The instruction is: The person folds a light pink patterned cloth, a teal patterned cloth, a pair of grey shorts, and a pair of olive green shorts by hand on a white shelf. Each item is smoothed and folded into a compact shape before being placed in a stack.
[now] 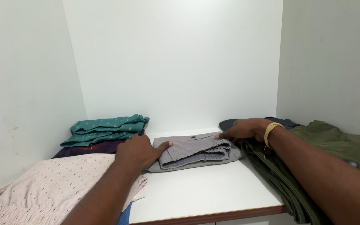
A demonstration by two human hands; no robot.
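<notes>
Nearest, at the left: a pale pink patterned cloth [51, 183] spilling over the near edge of the white shelf [205, 196], loosely laid rather than folded. Farther back on the left, a folded teal garment [105, 129] stacked on a dark purple one [88, 148], pushed against the left wall, probably to leave the middle free. Resting across the pink cloth, the left hand [138, 152], fingers curled loosely, thumb pressed on the left edge of the folded grey shorts [196, 152], seemingly to steady them. In the middle of the shelf toward the back wall, those grey shorts, lying flat, elastic waistband facing near. On their far right corner, the right hand [244, 130], open and flat, fingertips touching the cloth, gripping nothing; a yellow band [270, 131] round the wrist. At the right, olive green trousers [326, 154] heaped along the wall and hanging over the near edge, with a dark grey garment [284, 122] behind them.
</notes>
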